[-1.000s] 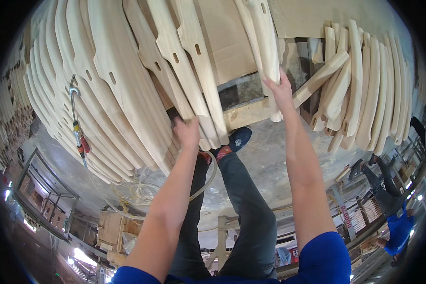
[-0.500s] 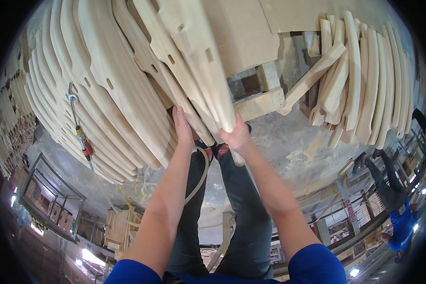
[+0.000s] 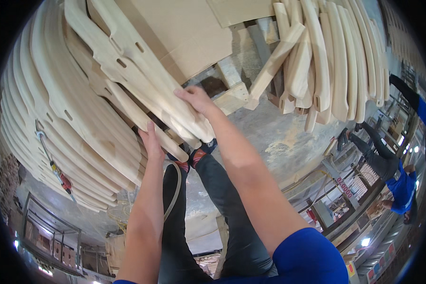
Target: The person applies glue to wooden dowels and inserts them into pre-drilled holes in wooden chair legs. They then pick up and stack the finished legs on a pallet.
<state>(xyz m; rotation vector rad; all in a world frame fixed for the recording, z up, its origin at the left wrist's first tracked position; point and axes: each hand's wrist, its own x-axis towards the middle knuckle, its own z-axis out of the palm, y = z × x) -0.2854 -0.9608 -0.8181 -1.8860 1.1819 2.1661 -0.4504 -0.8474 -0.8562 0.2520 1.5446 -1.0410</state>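
Observation:
My right hand point(image 3: 195, 98) grips the upper edge of a pale curved wooden piece point(image 3: 128, 57) with small slots cut in it. My left hand point(image 3: 151, 140) is just below, fingers stretched up against the lower end of the same bundle of pieces, holding it from underneath. The bundle leans on a big fanned stack of similar curved wooden blanks point(image 3: 57, 109) on my left. My legs in dark trousers and my shoes point(image 3: 196, 156) stand right under the hands.
A second stack of narrower curved wooden parts point(image 3: 317, 61) leans at the upper right. A pallet block point(image 3: 232, 92) and flat board point(image 3: 189, 33) lie between the stacks. A red-handled tool point(image 3: 59, 173) hangs off the left stack. A person in blue point(image 3: 402, 187) works at right.
My right hand came over from the right stack to the left. Both hands have carried the slotted wooden pieces leftward against the big stack, and the view has tilted with them.

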